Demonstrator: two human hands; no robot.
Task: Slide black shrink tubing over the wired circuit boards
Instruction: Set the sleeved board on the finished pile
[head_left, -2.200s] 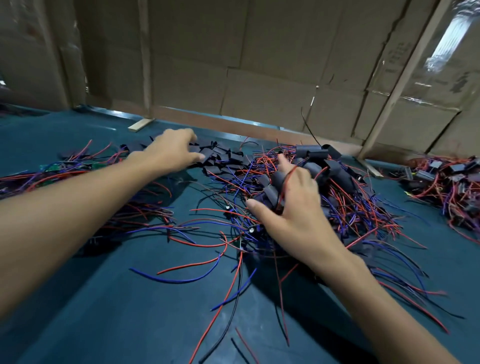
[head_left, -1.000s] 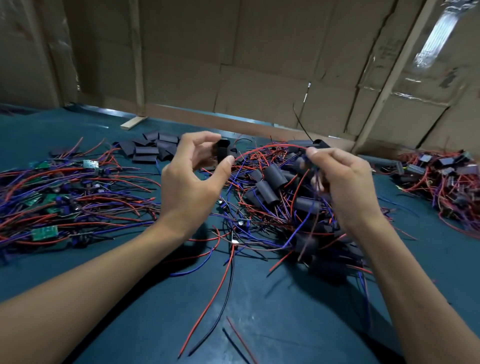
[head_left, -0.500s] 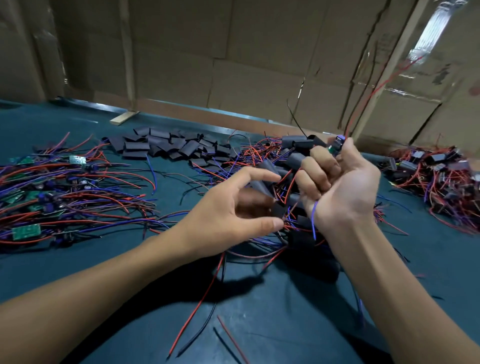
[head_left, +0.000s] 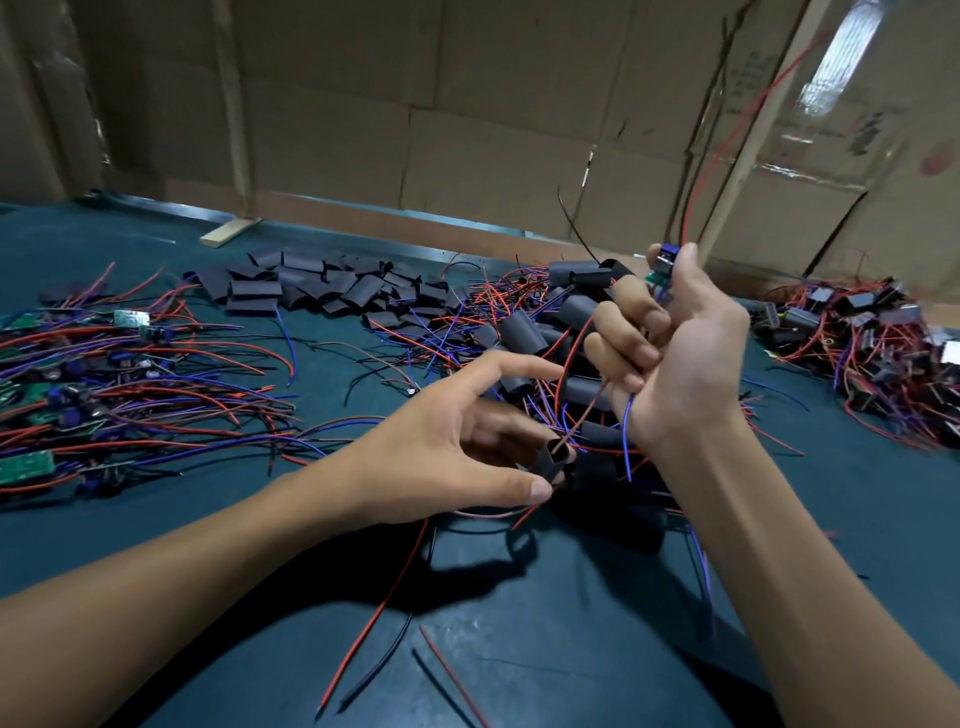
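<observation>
1. Right hand (head_left: 680, 358) is gripping the small green wired circuit board (head_left: 661, 270), fingers curled round its red and blue leads.
2. Left hand (head_left: 457, 457) is pinching the short black shrink-tube sleeve (head_left: 550, 460) at its rim, a lead entering its mouth.
3. Sleeve likely light, soft, collapsible: hold lightly near the mouth.

2 hands thread wires into a black sleeve above a cluttered green bench (head_left: 519, 649).

The right hand (head_left: 680, 353) is raised in a fist around a small circuit board (head_left: 664, 265), whose red and blue wires (head_left: 587, 415) hang below the fingers. The left hand (head_left: 467, 452) pinches a short piece of black shrink tubing (head_left: 549, 460), a wire end entering its open mouth. Flat cut tubing pieces (head_left: 311, 288) lie piled behind; bare wired boards (head_left: 78, 384) lie left, sleeved ones (head_left: 530, 332) in the middle.
</observation>
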